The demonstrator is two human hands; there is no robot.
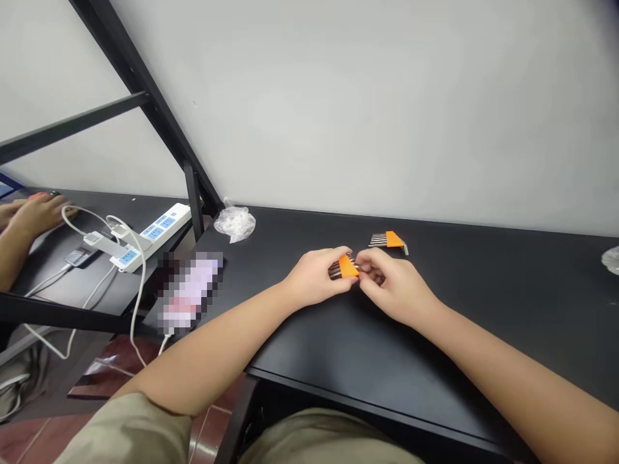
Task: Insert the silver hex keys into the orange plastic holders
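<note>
My left hand (323,274) grips an orange holder (347,265) with several metal hex keys in it, the thumb below and the fingers above. Close on its right side, my right hand (389,283) has its fingertips pinched at the ends of the keys; whatever lies between them is too small to make out. A second orange holder (394,240) with several metal keys lies on the black table (309,341) just behind my right hand.
Crumpled clear plastic (235,223) lies at the back left, and more plastic (612,259) at the right edge. A blurred-out phone (192,290) with a cable is at the left. Beyond the black frame (193,193) are a power strip (155,235) and another person's hands (39,212).
</note>
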